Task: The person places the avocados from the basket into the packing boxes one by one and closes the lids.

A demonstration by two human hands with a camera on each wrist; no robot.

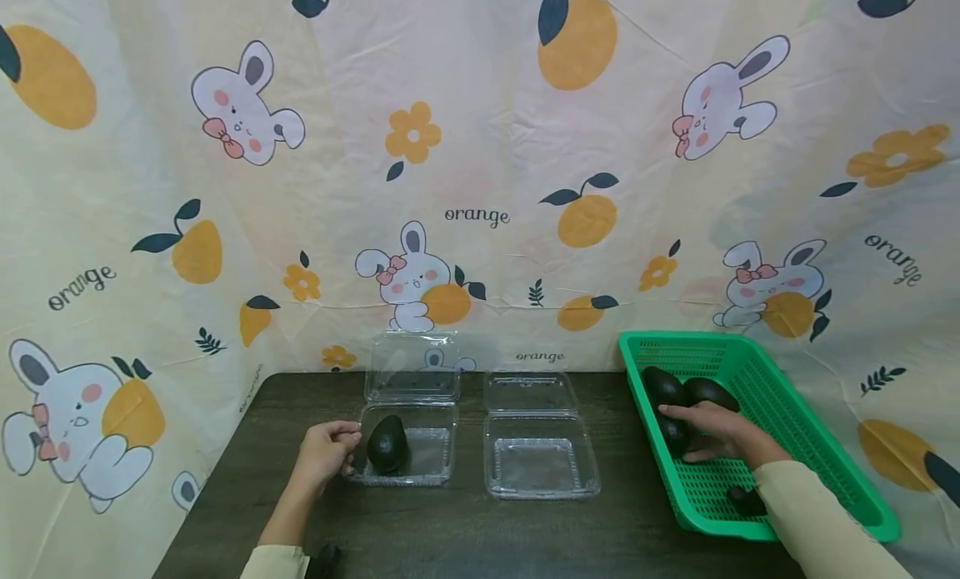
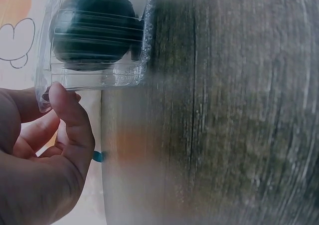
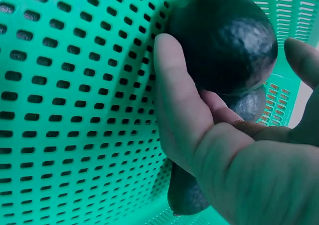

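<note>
Pinching with the left hand [image 1: 327, 454] the edge of a clear plastic box [image 1: 432, 458], pear-shaped black avocado [image 1: 387, 446] inside; spreading the right hand [image 1: 716, 429] about a round, glossy avocado [image 3: 222, 38], close against another dark avocado [image 3: 251, 106] in a green perforated basket [image 1: 682, 354]. Working either side of a second, open-lidded transparent container [image 1: 543, 466] on a dark wood-grain table [image 1: 450, 537].

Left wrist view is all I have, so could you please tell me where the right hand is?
Observer: The right hand is inside the green basket, close beside a dark fruit.
Operator: Thank you; does anything stand next to the clear container in my view?
Observer: Yes, a second clear container sits open to its right.
Operator: And does any fruit lie at the basket's near end, please?
Observer: Yes, one dark fruit there is partly hidden by the right sleeve.
</note>
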